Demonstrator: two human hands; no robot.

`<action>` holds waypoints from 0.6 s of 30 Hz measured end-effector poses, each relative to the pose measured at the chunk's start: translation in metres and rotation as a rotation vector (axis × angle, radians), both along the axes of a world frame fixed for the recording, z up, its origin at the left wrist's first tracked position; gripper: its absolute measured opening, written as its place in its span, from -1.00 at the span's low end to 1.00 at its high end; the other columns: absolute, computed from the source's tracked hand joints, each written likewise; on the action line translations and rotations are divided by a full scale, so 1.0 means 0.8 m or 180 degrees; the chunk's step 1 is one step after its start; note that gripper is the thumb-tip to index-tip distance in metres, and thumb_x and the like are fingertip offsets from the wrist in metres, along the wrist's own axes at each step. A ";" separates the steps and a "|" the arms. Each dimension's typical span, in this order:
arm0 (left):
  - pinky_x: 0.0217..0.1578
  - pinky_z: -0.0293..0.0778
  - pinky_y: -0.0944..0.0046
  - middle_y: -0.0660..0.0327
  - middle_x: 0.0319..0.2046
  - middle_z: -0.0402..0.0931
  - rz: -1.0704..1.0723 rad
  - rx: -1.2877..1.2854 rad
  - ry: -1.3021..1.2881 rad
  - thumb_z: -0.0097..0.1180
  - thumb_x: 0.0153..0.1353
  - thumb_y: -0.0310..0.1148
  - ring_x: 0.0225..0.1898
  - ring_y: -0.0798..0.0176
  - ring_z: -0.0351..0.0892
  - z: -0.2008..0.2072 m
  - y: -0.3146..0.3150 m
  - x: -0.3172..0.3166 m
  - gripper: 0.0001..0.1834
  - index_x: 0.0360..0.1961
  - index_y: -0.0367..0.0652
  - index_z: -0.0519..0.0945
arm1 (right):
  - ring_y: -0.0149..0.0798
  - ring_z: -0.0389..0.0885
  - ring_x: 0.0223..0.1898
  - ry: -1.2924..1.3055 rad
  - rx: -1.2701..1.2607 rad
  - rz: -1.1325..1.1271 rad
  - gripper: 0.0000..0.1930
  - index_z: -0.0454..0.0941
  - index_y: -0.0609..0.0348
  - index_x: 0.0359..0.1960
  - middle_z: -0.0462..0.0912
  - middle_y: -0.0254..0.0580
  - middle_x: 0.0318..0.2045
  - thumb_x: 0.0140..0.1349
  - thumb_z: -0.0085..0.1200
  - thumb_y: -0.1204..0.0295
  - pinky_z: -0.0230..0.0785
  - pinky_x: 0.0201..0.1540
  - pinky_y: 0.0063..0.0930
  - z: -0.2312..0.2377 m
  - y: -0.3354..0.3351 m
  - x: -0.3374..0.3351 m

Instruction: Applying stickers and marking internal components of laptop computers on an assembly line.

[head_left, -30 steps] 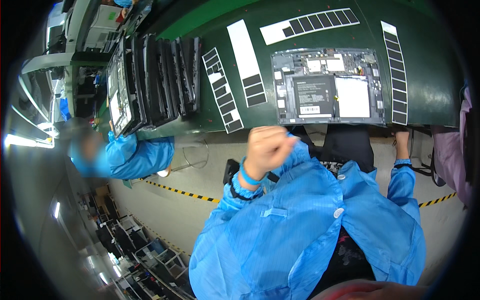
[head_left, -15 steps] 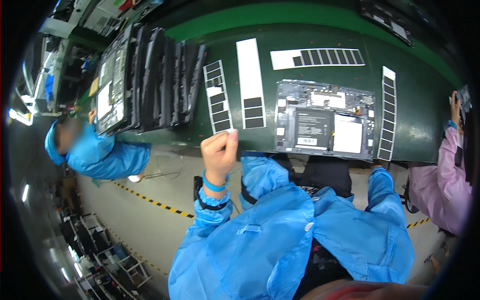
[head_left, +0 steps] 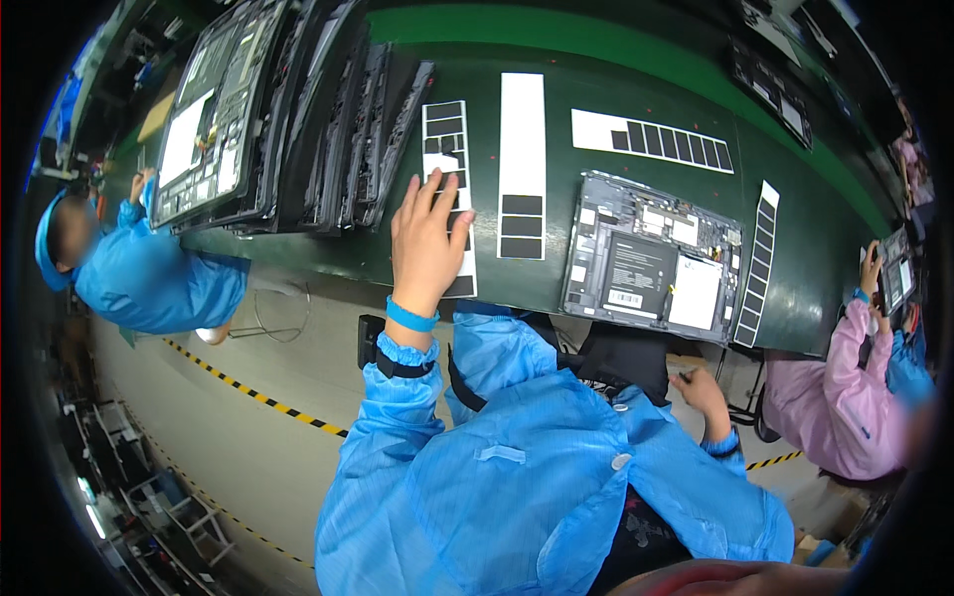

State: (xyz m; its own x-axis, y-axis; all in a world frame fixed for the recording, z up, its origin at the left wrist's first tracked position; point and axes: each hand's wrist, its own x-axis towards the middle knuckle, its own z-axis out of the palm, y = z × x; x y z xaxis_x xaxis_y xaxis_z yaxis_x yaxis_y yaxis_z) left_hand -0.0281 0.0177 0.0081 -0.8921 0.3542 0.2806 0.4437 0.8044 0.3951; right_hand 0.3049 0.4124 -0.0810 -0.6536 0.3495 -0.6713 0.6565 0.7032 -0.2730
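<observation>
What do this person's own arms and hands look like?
The left hand and right hand are ungloved. Loose, shiny blue sleeves cover the arms. On the left, a blue wristband sits above a gathered cuff, with a black strap around the sleeve and a small black box at its side.

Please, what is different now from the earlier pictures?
The bare left hand, a loose fist at the near edge of the dark green table before, has moved forward and opened over the leftmost white strip with black rectangles. The bare right hand has moved inward, back from the edge; whether it grips anything is unclear. The opened dark-grey electronic device and the black casings standing on edge seem unmoved.
</observation>
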 end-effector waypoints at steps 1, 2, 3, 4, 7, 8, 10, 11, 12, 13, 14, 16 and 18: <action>0.24 0.12 -0.03 0.09 0.25 0.31 -0.0030 0.0044 0.0030 0.09 0.22 -0.17 0.31 -0.11 0.15 0.002 0.001 0.003 -0.51 0.16 -0.09 0.48 | -0.24 0.47 -0.60 -0.0136 -0.0070 -0.0147 -0.55 0.48 0.36 -0.65 0.49 -0.05 -0.70 0.16 0.16 0.16 0.32 -0.45 -0.27 0.048 -0.029 -0.013; 0.24 0.12 -0.03 0.09 0.25 0.31 0.0014 0.0082 0.0001 0.09 0.22 -0.17 0.31 -0.11 0.15 0.008 0.000 0.009 -0.51 0.16 -0.09 0.48 | -0.19 0.50 -0.52 0.0407 -0.0811 -0.0300 -0.53 0.49 0.37 -0.61 0.52 -0.05 -0.61 0.23 0.08 0.13 0.34 -0.38 -0.29 0.083 -0.044 -0.023; 0.24 0.12 -0.02 0.10 0.22 0.33 0.0002 0.0066 -0.0008 0.11 0.20 -0.16 0.30 -0.10 0.17 0.013 0.000 0.014 -0.50 0.15 -0.09 0.49 | -0.14 0.53 -0.44 0.0951 -0.1554 -0.0469 -0.49 0.50 0.38 -0.57 0.56 -0.05 -0.52 0.30 -0.01 0.09 0.36 -0.30 -0.32 0.114 -0.062 -0.029; 0.24 0.12 -0.01 0.11 0.20 0.35 -0.0168 0.0043 -0.0002 0.14 0.17 -0.15 0.29 -0.09 0.18 0.016 0.017 0.011 -0.50 0.13 -0.08 0.50 | -0.17 0.52 -0.38 0.1792 -0.1648 -0.0429 -0.50 0.51 0.36 -0.54 0.54 -0.08 -0.46 0.34 -0.10 0.10 0.34 -0.25 -0.34 0.155 -0.090 -0.041; 0.16 0.19 0.03 0.17 0.07 0.44 -0.0069 0.0380 0.0147 0.19 0.13 -0.16 0.19 0.00 0.30 0.008 0.013 0.008 -0.53 0.05 -0.09 0.56 | -0.18 0.52 -0.30 0.3322 -0.1553 0.0081 -0.47 0.51 0.34 -0.47 0.54 0.00 -0.37 0.42 -0.28 0.10 0.33 -0.18 -0.35 0.247 -0.120 -0.114; 0.13 0.21 0.04 0.19 0.03 0.46 0.0030 0.0615 0.0085 0.19 0.13 -0.17 0.14 0.03 0.34 0.008 0.011 0.007 -0.56 0.03 -0.10 0.58 | -0.19 0.53 -0.34 0.3519 -0.1704 0.0271 -0.56 0.51 0.36 -0.43 0.55 -0.02 -0.41 0.42 -0.27 0.23 0.35 -0.21 -0.38 0.261 -0.126 -0.143; 0.06 0.22 0.07 0.21 -0.04 0.46 0.0049 0.0601 0.0183 0.20 0.11 -0.20 0.07 0.07 0.36 0.001 0.007 0.006 -0.57 0.00 -0.11 0.58 | -0.33 0.51 -0.43 0.3049 -0.1545 0.0469 -0.70 0.55 0.39 -0.33 0.55 -0.11 -0.48 0.39 -0.24 0.47 0.36 -0.33 -0.49 0.297 -0.165 -0.222; 0.06 0.21 0.06 0.20 -0.03 0.45 0.0058 0.0513 0.0218 0.20 0.11 -0.20 0.08 0.07 0.35 0.001 0.007 0.009 -0.56 0.02 -0.11 0.56 | -0.40 0.47 -0.46 0.2550 -0.1591 0.0643 -0.72 0.57 0.37 -0.29 0.54 -0.19 -0.52 0.39 -0.17 0.42 0.32 -0.39 -0.53 0.301 -0.178 -0.266; 0.07 0.20 0.06 0.19 -0.03 0.44 0.0070 0.0429 0.0259 0.20 0.11 -0.20 0.09 0.06 0.34 0.002 0.007 0.010 -0.55 0.03 -0.12 0.55 | -0.40 0.45 -0.50 0.2435 -0.1405 0.1149 -0.73 0.58 0.34 -0.27 0.51 -0.20 -0.55 0.37 -0.12 0.37 0.29 -0.43 -0.49 0.299 -0.196 -0.319; 0.07 0.19 0.05 0.17 -0.02 0.41 0.0067 0.0402 0.0283 0.20 0.10 -0.20 0.10 0.06 0.33 0.003 0.006 0.011 -0.53 0.05 -0.11 0.53 | -0.33 0.49 -0.48 0.2574 -0.1183 0.1358 -0.73 0.58 0.31 -0.26 0.53 -0.11 -0.54 0.33 -0.05 0.32 0.33 -0.39 -0.42 0.282 -0.215 -0.361; 0.08 0.19 0.04 0.15 0.00 0.41 0.0041 0.0425 0.0243 0.21 0.09 -0.19 0.11 0.06 0.32 0.005 0.012 0.008 -0.51 0.05 -0.10 0.52 | -0.21 0.53 -0.46 0.2797 -0.0924 0.1516 -0.72 0.58 0.31 -0.26 0.57 -0.03 -0.51 0.27 0.02 0.28 0.37 -0.33 -0.36 0.257 -0.226 -0.399; 0.09 0.19 0.04 0.15 0.03 0.40 0.0080 0.0408 0.0229 0.21 0.08 -0.18 0.12 0.05 0.31 0.005 0.017 0.006 -0.50 0.06 -0.11 0.50 | 0.04 0.62 -0.41 0.2931 -0.0483 0.1588 -0.68 0.58 0.32 -0.32 0.62 0.07 -0.49 0.19 0.12 0.23 0.42 -0.30 -0.22 0.219 -0.255 -0.464; 0.10 0.18 0.03 0.15 0.04 0.39 0.0102 0.0484 0.0214 0.24 0.04 -0.19 0.13 0.04 0.31 0.004 0.017 0.004 -0.49 0.02 -0.13 0.46 | 0.07 0.65 -0.39 0.2381 -0.0236 0.1593 -0.64 0.58 0.32 -0.40 0.63 0.11 -0.51 0.11 0.19 0.18 0.45 -0.27 -0.22 0.185 -0.271 -0.511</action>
State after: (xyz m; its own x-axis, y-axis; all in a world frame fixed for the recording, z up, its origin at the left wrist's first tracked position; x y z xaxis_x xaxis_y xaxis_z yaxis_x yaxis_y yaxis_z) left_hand -0.0246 0.0315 0.0113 -0.8796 0.2748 0.3882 0.4483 0.7518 0.4836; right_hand -0.1035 0.1958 0.0668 -0.9925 -0.1204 -0.0193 -0.0889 0.8226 -0.5616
